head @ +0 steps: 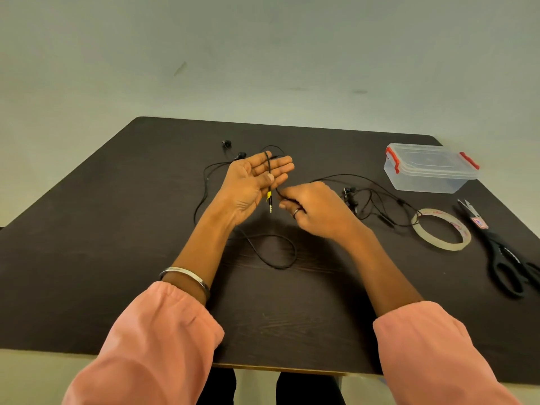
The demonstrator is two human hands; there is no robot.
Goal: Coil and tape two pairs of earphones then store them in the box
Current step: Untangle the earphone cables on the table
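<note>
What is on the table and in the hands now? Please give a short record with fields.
left hand: palm up, fingers straight, thumb pins first earphone cable; plug hangs below
right hand: pinches the same cable
second earphones: loose tangle on table
box: clear, lid on, red clips
tape roll: flat, right of tangle
scissors: at right edge

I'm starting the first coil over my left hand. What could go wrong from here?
1. The cable you are winding trails in loose loops across the table, with its earbuds far behind the left hand; it may snag or knot as the right hand pulls.
2. The second pair lies tangled close by the right hand and touches the tape roll; it could get dragged along.
3. The box looks latched, so storing needs a free hand.
</note>
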